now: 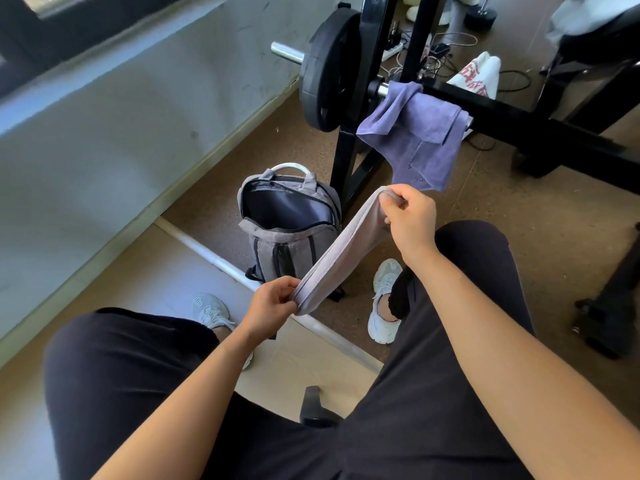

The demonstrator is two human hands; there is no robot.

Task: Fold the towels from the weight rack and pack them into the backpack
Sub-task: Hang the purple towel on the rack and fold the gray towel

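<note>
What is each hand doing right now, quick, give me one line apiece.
Left hand: closed, pinching the near end of the grey towel.
Right hand: closed, gripping the far end of the same towel.

Purple towel (422, 133): faint "YO", rest unclear; white bag (476, 76): red print unreadable.

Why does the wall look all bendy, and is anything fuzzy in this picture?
Head view: the wide-angle lens bends the edges, so the wall slants and curves; the window at top left is smeared; the left hand, right hand and the grey towel between them look sharp; the chrome bar end glints in soft daylight.
</note>
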